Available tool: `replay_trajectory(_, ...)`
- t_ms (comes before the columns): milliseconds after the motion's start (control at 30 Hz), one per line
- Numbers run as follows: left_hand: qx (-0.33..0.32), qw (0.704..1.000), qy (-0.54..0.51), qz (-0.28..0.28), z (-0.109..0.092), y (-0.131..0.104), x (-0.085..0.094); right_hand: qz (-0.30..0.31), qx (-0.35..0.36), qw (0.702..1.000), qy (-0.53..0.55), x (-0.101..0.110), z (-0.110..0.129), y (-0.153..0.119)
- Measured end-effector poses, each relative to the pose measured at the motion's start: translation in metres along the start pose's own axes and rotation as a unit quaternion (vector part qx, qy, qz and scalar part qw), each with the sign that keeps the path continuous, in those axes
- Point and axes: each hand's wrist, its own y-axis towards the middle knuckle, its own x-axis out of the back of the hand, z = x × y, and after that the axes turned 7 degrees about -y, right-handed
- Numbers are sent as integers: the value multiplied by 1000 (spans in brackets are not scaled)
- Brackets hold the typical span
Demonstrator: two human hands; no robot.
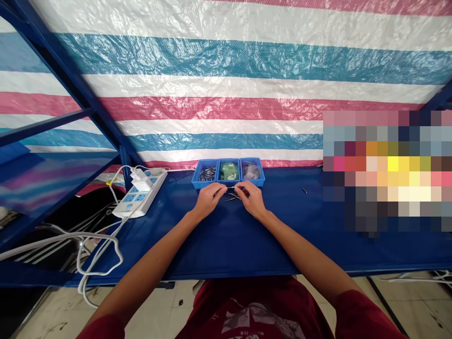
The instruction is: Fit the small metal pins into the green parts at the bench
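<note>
Between my hands, level above the blue table, runs a thin, light metal rod. My left hand pinches its left end with thumb and forefinger, and my right hand pinches the right end. Several small dark metal pins lie loosely on the table just below the rod. Right behind my hands stand three joined blue bins: the left bin holds many metal pins, the middle bin green plastic packing, the right bin clear plastic bags. The rod's exact kind is too small to tell.
A white power strip with a plugged-in charger sits at the left, its white cables looping over the table edge. One dark pin lies apart at the right. A blue frame and striped tarp enclose the table.
</note>
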Motion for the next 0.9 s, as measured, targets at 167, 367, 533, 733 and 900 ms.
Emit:
replay_trajectory(167, 1, 1000, -15, 8, 0, 1, 1, 8, 1, 1000, -12, 3, 3, 1)
replay_trajectory(367, -14, 1000, -13, -1, 0, 0, 0, 6, 16, 1000, -15, 3, 2, 0)
replay_trajectory(533, -26, 999, -23, 5, -2, 1, 0, -2, 7, 1000, 13, 0, -1, 0)
replay_trajectory(733, -20, 999, -24, 6, -1, 1, 1, -9, 39, 999, 11, -1, -2, 1)
replay_trajectory(900, -12, 1000, -23, 0, 1, 0, 0, -9, 36, 999, -3, 0, -1, 0)
